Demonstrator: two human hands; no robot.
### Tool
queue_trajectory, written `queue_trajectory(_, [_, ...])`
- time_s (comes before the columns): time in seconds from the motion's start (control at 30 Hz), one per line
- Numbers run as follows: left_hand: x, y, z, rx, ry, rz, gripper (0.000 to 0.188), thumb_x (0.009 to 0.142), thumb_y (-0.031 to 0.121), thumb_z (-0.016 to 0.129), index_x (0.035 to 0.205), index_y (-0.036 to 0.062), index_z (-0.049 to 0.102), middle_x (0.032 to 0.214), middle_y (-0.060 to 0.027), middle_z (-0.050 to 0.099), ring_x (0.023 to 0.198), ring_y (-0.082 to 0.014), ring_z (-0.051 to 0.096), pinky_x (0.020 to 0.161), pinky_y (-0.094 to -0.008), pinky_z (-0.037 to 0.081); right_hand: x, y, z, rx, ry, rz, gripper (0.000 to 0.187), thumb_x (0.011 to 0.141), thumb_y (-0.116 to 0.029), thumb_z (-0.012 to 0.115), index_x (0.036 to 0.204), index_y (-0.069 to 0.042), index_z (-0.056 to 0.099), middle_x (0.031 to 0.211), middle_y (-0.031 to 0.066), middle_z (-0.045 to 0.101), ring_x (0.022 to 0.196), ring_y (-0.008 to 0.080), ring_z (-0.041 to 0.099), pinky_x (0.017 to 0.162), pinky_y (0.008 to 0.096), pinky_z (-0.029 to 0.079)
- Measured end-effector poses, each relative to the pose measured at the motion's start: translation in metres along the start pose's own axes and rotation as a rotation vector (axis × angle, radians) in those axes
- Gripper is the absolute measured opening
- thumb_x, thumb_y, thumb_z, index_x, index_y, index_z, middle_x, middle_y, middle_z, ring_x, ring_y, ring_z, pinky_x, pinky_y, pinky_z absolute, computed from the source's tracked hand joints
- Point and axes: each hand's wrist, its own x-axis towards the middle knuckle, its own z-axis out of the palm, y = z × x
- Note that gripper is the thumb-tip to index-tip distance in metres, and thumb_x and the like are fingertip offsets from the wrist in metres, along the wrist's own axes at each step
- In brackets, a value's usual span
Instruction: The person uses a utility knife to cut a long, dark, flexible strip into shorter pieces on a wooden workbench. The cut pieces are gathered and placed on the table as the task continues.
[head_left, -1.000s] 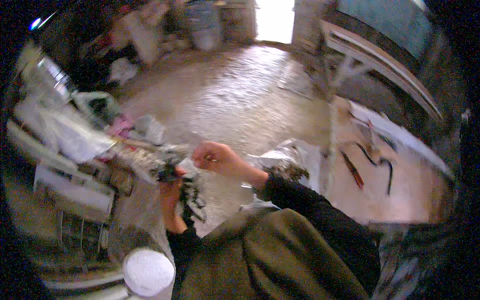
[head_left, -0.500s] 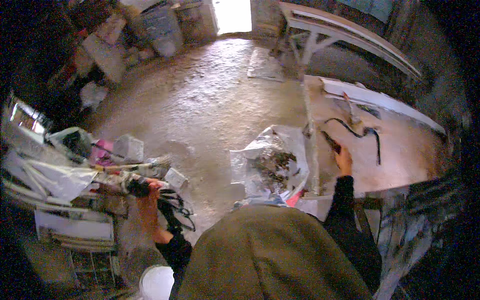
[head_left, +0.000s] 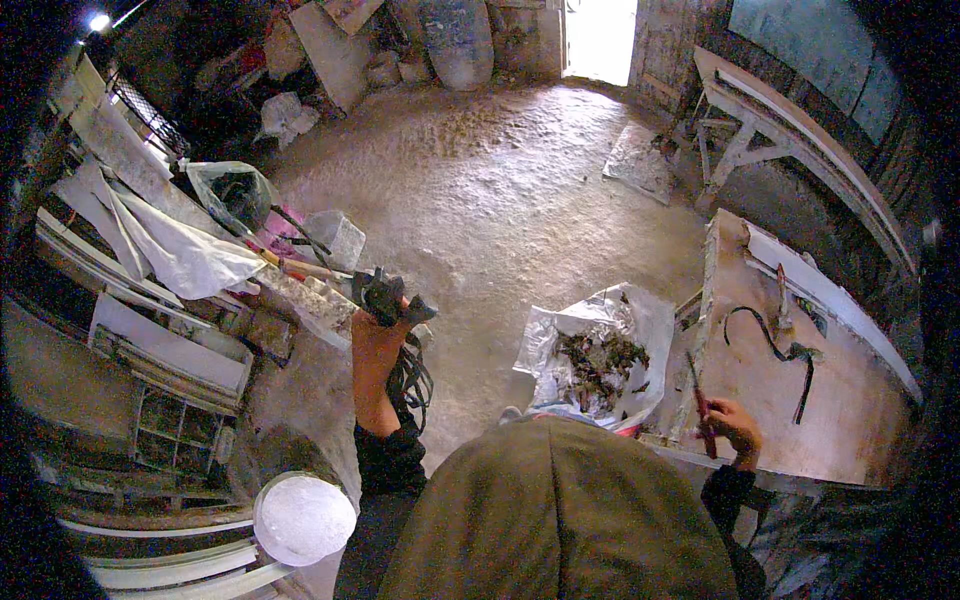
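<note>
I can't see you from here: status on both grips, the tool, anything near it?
Left grip closed on black bundle. Right grip closed on red-handled tool. Black strap on board, apart from tool.

No legible txt, labels, nos. or signs on anything in head cam view.

Wkshp: brush (head_left: pixel 783 300) on tbl (head_left: pixel 840 420), rough flr (head_left: pixel 470 190)

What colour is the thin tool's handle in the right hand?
The tool's handle is dark red, best seen in the head view.
</note>
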Motion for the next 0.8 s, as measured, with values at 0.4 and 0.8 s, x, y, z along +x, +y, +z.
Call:
queue_trajectory(0.4, [-0.005, 0.008, 0.000, -0.224, -0.017, -0.072, 0.015, 0.066, 0.013, 0.069, 0.076, 0.0032, 0.063, 0.068, -0.0042, 0.063, 0.061, -0.0113, 0.059, 0.058, -0.0233, 0.044, 0.034, -0.184, 0.255, -0.487, -0.520, -0.634, 0.033, 0.084, -0.028, 0.049, 0.105, -0.004, 0.041, 0.095, 0.0135, 0.055, 0.088, 0.0246, 0.055, 0.073, 0.0323, 0.042])
queue_trajectory(0.8, [-0.019, 0.015, -0.007, 0.247, -0.079, 0.012, 0.018, 0.068, 0.013, 0.065, 0.082, 0.0063, 0.057, 0.072, -0.0107, 0.061, 0.067, -0.0204, 0.061, 0.058, -0.0297, 0.046, 0.041, -0.189, 0.287, -0.390, -0.396, -0.782, 0.019, 0.083, -0.016, 0.047, 0.097, -0.003, 0.047, 0.073, 0.0105, 0.055, 0.061, 0.0196, 0.053, 0.056, 0.0282, 0.043])
